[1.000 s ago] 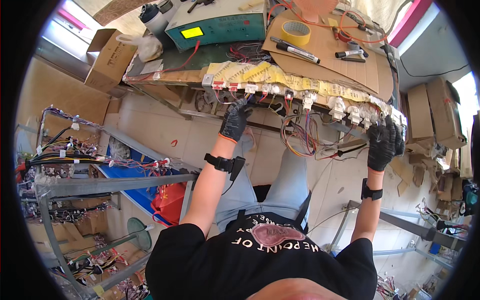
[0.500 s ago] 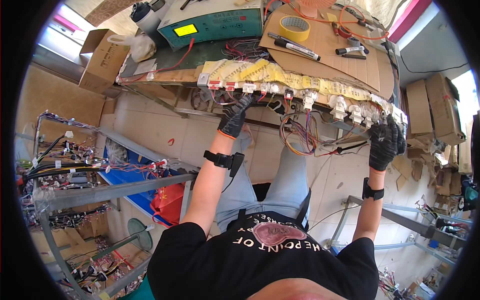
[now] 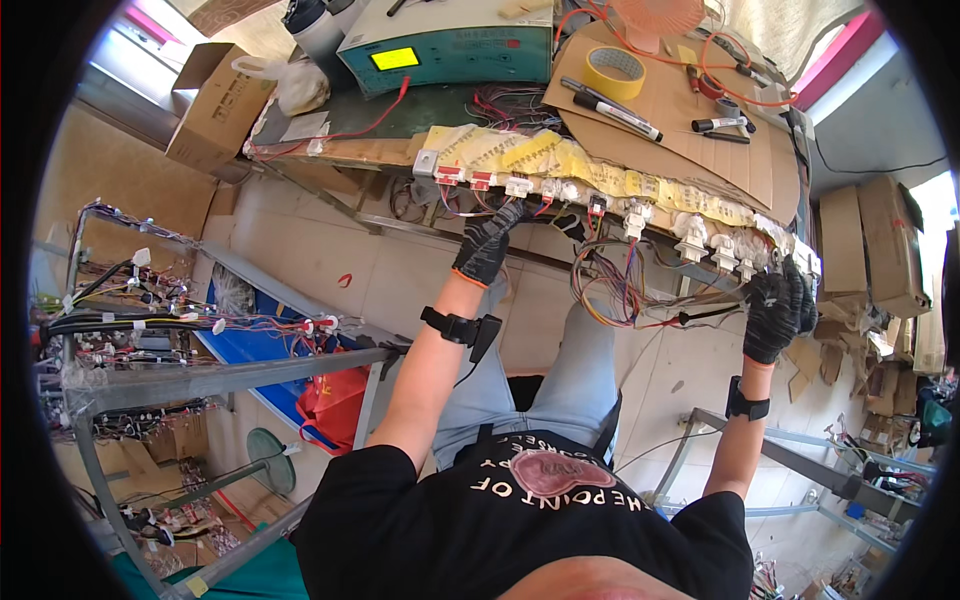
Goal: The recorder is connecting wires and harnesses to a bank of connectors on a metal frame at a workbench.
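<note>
Both my hands wear dark grey knit gloves with orange cuffs. At the front edge of the bench runs a connector strip [image 3: 590, 178], backed with yellow labels and fitted with white, red and black plug housings. My left hand [image 3: 487, 245] is closed just below a white connector [image 3: 518, 187] on the strip's left half; what its fingertips grip is hidden. At the strip's far right end, my right hand [image 3: 775, 308] is closed with its fingertips against the last housings, and anything in them is hidden. Between the hands hangs a looped bundle of coloured wires [image 3: 612, 285], plugged into the strip.
A teal tester [image 3: 450, 50] with a lit yellow screen stands on the bench. Yellow tape [image 3: 613, 72] and markers [image 3: 618, 117] lie on cardboard at the right. A metal rack [image 3: 230, 383] with wire harnesses stands to my left, another frame [image 3: 800, 462] to my right.
The whole view has shifted a little, so the bench sits slightly farther right. Both hands stay at about the same spots along the strip, with the left fingers still below the white connector.
</note>
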`<state>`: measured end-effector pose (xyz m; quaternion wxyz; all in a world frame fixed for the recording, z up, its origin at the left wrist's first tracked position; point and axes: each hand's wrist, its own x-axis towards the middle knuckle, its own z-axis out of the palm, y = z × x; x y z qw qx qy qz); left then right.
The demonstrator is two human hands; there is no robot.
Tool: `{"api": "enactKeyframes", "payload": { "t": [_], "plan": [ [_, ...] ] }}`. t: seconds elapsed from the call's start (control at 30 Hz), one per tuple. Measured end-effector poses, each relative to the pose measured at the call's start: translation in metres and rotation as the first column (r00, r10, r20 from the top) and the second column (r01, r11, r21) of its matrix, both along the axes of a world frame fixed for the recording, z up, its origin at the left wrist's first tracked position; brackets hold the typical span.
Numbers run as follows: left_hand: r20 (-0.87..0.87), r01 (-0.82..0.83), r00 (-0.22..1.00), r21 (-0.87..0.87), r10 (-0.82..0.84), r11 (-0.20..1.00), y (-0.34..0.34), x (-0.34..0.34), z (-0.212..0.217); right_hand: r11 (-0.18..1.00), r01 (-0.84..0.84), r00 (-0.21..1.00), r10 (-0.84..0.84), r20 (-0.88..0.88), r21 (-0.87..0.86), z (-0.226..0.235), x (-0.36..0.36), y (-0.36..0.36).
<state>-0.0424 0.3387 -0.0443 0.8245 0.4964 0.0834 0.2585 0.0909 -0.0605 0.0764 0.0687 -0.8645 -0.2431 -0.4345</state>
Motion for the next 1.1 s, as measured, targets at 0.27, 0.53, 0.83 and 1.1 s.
{"api": "enactKeyframes", "payload": {
  "t": [0.27,0.53,0.83,1.1],
  "plan": [
    [-0.092,-0.006,0.995,-0.43,-0.037,0.903,0.005,0.002,0.0,1.0,0.025,1.0,-0.025,0.005,-0.005,0.001,-0.001,0.002],
    [-0.172,-0.036,0.985,-0.266,-0.011,0.963,0.005,0.0,0.008,0.999,-0.013,1.0,0.013,-0.007,0.038,-0.002,0.001,0.001],
    [-0.134,-0.026,0.991,-0.173,0.003,0.985,0.001,0.003,0.026,1.0,0.024,1.0,-0.024,0.004,-0.002,-0.003,0.0,0.001],
    [-0.121,-0.038,0.993,-0.22,0.011,0.975,0.0,0.002,0.016,1.0,-0.011,1.0,0.011,0.02,0.001,-0.003,0.001,-0.001]
  ]
}}
